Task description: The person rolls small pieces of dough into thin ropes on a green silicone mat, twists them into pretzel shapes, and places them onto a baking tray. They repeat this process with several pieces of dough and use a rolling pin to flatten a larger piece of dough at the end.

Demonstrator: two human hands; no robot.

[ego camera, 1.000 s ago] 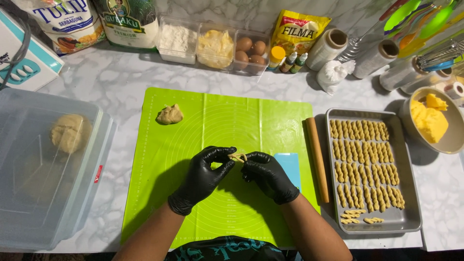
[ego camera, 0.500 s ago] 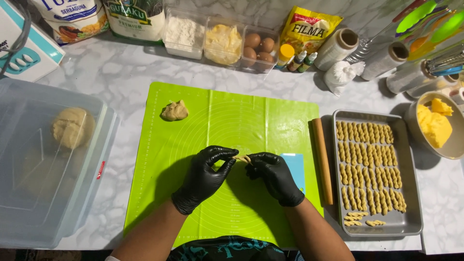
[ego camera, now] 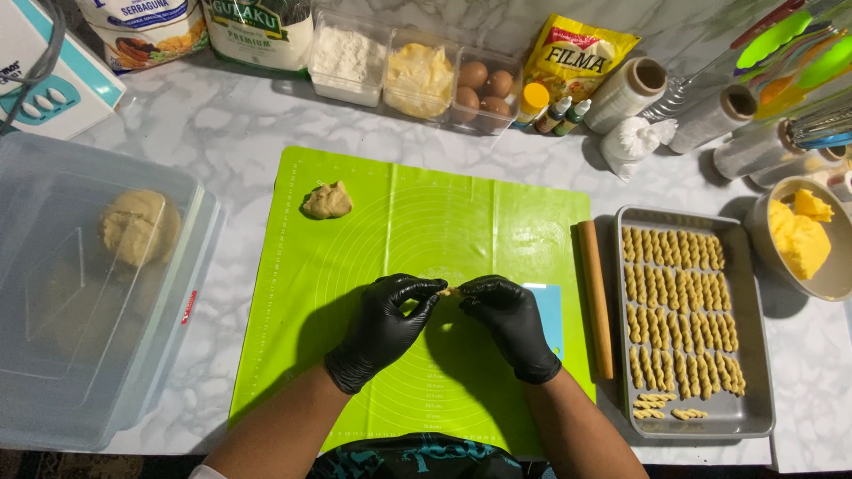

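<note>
Black gloves cover both hands in the head view, which meet over the middle of the green silicone mat (ego camera: 399, 222) on the marble counter (ego camera: 231, 133). The left hand (ego camera: 383, 326) and the right hand (ego camera: 510, 324) each pinch one end of a small strip of dough (ego camera: 448, 290) — fingertips closed on it, the piece lifted just off the mat between them. A second ago the hands sat in much the same spot with the same strip between them; only the fingers have shifted a little, which reads as the piece being twisted in place rather than carried anywhere.

Beyond the hands, near the mat's far left corner, lies a small lump of dough (ego camera: 327, 200), well apart from the fingers. A wooden rolling pin (ego camera: 595, 297) lies along the mat's right edge, and just beside it a metal tray (ego camera: 754, 372) holds rows of twisted dough sticks (ego camera: 679, 324) — its near end only partly filled. To the left stands a clear lidded box (ego camera: 53, 372) with a big dough ball (ego camera: 138, 226) inside.
</note>
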